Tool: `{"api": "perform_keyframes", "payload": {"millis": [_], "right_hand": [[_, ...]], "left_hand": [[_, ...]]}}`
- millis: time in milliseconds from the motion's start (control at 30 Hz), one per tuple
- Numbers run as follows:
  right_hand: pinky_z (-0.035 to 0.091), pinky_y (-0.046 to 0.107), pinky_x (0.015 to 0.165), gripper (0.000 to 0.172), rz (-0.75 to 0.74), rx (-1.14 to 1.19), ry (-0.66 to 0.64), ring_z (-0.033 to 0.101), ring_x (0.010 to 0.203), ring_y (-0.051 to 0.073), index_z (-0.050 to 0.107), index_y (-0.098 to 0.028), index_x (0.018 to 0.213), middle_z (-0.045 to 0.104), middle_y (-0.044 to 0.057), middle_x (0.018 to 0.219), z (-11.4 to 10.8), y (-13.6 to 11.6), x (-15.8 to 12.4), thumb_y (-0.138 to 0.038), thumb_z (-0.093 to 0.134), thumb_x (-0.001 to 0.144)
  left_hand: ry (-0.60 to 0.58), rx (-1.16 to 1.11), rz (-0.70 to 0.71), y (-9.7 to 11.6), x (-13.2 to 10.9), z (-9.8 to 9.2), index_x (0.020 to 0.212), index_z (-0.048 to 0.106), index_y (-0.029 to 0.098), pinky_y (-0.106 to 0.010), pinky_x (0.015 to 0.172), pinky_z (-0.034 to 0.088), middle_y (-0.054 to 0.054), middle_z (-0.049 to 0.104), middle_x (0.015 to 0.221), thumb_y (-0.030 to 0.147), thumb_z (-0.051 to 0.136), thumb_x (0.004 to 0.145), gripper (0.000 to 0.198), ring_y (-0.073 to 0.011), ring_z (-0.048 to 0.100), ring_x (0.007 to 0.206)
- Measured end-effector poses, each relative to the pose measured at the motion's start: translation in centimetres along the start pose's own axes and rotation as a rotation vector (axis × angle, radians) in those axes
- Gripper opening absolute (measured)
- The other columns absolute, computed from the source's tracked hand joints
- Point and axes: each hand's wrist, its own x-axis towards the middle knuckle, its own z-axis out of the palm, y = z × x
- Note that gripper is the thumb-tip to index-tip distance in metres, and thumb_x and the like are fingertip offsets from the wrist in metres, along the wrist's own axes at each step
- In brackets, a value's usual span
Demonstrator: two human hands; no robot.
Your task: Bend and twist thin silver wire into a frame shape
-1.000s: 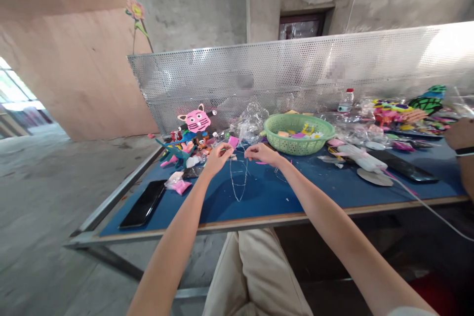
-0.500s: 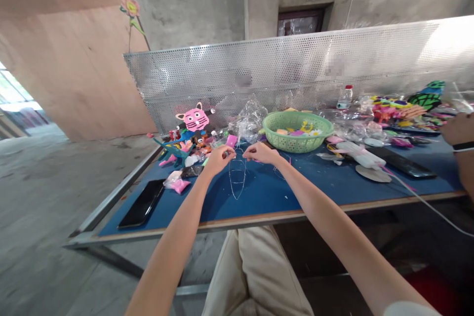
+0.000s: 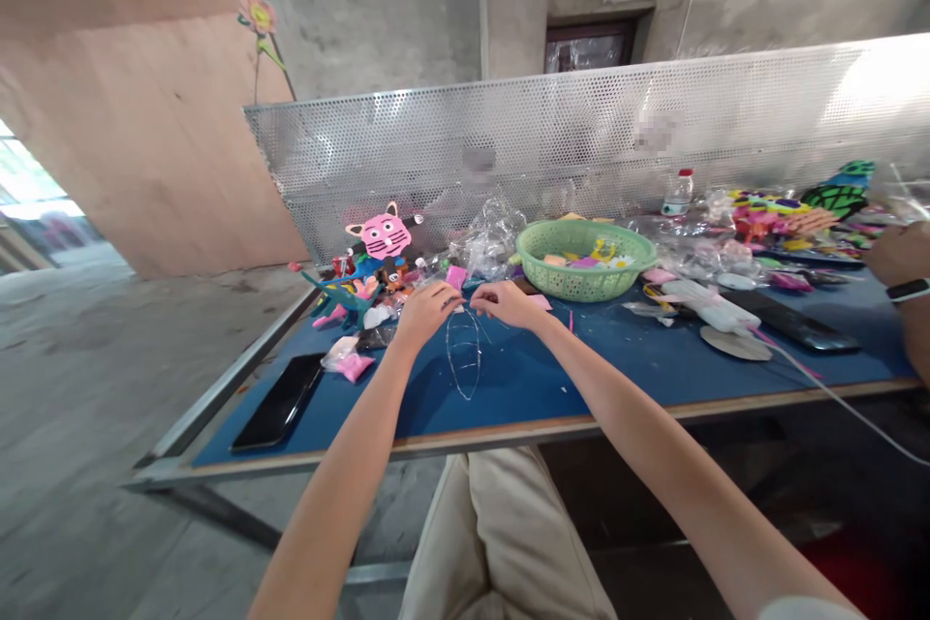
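A thin wire frame (image 3: 465, 358), shaped like a pointed leaf with cross wires, hangs toward me above the blue tabletop (image 3: 523, 378). At its far end my left hand (image 3: 430, 308) has its fingers closed on the wire. My right hand (image 3: 503, 302) is pinched at the same end, just right of the left fingertips, with the wire between its thumb and finger. The exact grip points are small and partly covered by the fingers. Behind the hands lie a pink packet (image 3: 456, 277) and crumpled clear plastic (image 3: 494, 232).
A green basket (image 3: 585, 283) holds colourful pieces. A black phone (image 3: 280, 402) lies left, near a pink cat face (image 3: 387, 236) and small figures. At right are a white glue gun (image 3: 708, 304), a dark phone (image 3: 791, 320), a bottle (image 3: 679, 194) and another person's hand (image 3: 897, 257).
The wire frame has turned slightly, its near tip shifting a little right and toward me. My left hand has rolled over more, and the right hand has moved slightly left, closer to it.
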Motion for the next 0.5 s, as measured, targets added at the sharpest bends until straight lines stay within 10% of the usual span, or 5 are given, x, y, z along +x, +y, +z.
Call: {"api": "perform_keyframes", "payload": {"millis": [500], "right_hand": [[0.045, 0.024, 0.061, 0.019, -0.09, -0.062, 0.1, 0.059, 0.053, 0.011, 0.068, -0.018, 0.086, 0.068, 0.0, 0.065, 0.83, -0.14, 0.05, -0.03, 0.056, 0.093]], "left_hand": [[0.136, 0.15, 0.019, 0.15, -0.16, -0.12, 0.094, 0.078, 0.03, -0.037, 0.085, 0.037, 0.0, 0.078, 0.09, 0.037, 0.056, 0.097, 0.023, -0.0187, 0.065, 0.084]]}}
